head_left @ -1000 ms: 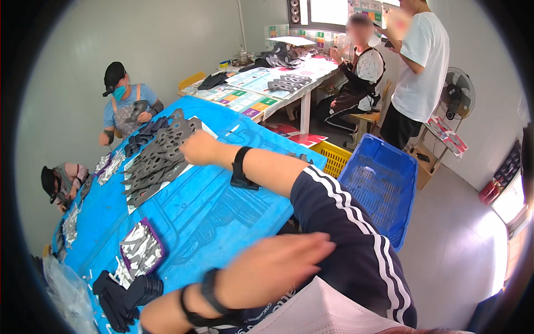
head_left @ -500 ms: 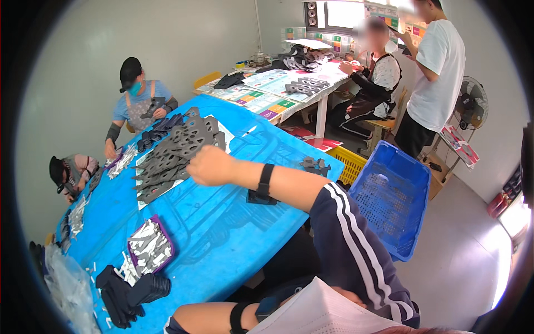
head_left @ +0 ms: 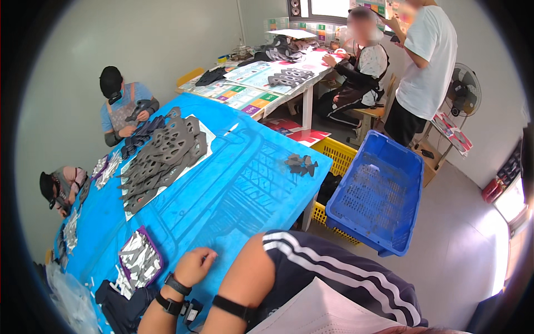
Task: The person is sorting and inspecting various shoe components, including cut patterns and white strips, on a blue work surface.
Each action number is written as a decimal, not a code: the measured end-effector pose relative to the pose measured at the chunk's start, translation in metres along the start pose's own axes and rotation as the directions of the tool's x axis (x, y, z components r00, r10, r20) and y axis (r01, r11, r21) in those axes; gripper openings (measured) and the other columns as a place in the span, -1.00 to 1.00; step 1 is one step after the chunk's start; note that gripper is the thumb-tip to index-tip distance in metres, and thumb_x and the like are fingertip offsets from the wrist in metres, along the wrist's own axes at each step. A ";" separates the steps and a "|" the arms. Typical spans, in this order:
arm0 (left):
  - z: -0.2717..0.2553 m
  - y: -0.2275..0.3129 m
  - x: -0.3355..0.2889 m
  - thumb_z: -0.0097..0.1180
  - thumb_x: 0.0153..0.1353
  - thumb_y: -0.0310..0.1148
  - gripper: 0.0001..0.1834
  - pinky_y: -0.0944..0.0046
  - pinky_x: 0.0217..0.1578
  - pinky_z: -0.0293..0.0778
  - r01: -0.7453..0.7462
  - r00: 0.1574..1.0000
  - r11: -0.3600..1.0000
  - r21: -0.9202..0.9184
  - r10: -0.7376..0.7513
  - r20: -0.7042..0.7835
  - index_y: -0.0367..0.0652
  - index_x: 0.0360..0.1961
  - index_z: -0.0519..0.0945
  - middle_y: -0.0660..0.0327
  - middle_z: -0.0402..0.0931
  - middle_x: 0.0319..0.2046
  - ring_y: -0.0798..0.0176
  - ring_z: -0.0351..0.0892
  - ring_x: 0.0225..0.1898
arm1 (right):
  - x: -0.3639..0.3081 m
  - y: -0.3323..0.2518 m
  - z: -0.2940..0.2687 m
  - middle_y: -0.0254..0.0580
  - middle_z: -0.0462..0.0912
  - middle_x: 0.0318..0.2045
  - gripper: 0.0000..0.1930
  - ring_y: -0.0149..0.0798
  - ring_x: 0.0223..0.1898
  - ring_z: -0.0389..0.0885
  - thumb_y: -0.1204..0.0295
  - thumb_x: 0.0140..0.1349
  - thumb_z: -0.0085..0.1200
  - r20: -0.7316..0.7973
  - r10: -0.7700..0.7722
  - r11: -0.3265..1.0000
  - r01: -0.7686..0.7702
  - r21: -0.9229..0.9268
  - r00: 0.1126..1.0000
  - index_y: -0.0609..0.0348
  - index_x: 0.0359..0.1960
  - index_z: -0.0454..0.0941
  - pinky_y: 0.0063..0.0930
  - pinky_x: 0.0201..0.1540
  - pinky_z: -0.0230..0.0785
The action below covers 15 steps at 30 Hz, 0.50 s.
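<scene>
Your left hand: it (head_left: 193, 266) is over the near part of the bench, fingers loosely curled and partly hidden; you cannot tell whether it holds anything or touches the cover.
Your right hand: beyond the lower edge, so its opening and grip cannot be told; the right forearm (head_left: 247, 273) bends down beside your left wrist, a black strap around it.
Purple tray: the tray (head_left: 153, 243) sits just left of your left hand, filled with white and grey strips (head_left: 139, 259), some spilling out at its near left side.
Dark pieces: a dark pile (head_left: 119, 306) lies at the near left, partly behind your left forearm.
Bench: its blue cover (head_left: 239, 189) carries a heap of grey cut-out pieces (head_left: 164, 153) on a white sheet (head_left: 208, 139) toward the far side, and a small grey cluster (head_left: 301, 164) by the right edge.
Left side: 2 co-workers in black caps sit along the bench; the farther person (head_left: 125, 103) holds a dark piece (head_left: 139, 108).
Right side: a blue crate (head_left: 384, 139) stands beside a yellow crate (head_left: 336, 153).
Far right: 1 person (head_left: 372, 61) sits and another (head_left: 425, 61) stands, near a fan (head_left: 463, 89).
</scene>
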<state>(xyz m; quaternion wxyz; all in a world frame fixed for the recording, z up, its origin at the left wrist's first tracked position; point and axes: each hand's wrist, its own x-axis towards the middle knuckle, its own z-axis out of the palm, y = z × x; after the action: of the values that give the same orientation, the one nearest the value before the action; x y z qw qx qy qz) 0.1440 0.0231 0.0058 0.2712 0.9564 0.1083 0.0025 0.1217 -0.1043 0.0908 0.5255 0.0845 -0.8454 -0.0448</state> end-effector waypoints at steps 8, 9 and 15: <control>0.009 -0.006 -0.021 0.00 0.11 -0.34 -0.83 0.21 -0.51 0.39 0.045 0.994 0.999 -0.028 -0.048 -0.103 -0.19 -0.46 0.56 0.11 0.52 -0.56 0.10 0.51 -0.52 | -0.001 -0.018 -0.006 -0.08 0.48 -0.48 -0.79 -0.15 -0.46 0.46 0.38 0.15 -0.16 0.005 0.431 0.888 -0.423 -0.179 0.902 0.29 -0.37 0.44 -0.35 -0.43 0.27; 0.009 -0.007 -0.025 0.00 0.11 -0.34 -0.83 0.21 -0.51 0.39 0.053 0.993 0.998 -0.031 -0.056 -0.105 -0.19 -0.46 0.56 0.11 0.52 -0.56 0.10 0.51 -0.52 | -0.002 -0.019 -0.010 -0.08 0.47 -0.50 -0.79 -0.15 -0.49 0.46 0.38 0.14 -0.15 0.004 0.482 0.860 -0.472 -0.195 0.876 0.28 -0.39 0.44 -0.35 -0.46 0.27; 0.007 -0.008 -0.031 0.00 0.12 -0.37 -0.85 0.28 -0.56 0.36 0.003 0.988 0.990 -0.138 -0.024 -0.155 -0.20 -0.43 0.57 0.12 0.52 -0.57 0.16 0.50 -0.54 | -0.010 -0.024 -0.052 -0.11 0.42 -0.65 -0.82 -0.12 -0.61 0.41 0.38 0.08 -0.10 -0.043 0.752 0.619 -0.727 -0.297 0.658 0.24 -0.53 0.43 -0.36 -0.58 0.23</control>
<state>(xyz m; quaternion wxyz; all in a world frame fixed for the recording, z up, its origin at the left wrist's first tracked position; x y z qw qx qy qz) 0.1123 0.0194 -0.0021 0.3271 0.9316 0.1352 0.0829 0.1752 -0.1255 0.1014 0.4668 -0.3502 -0.8106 0.0489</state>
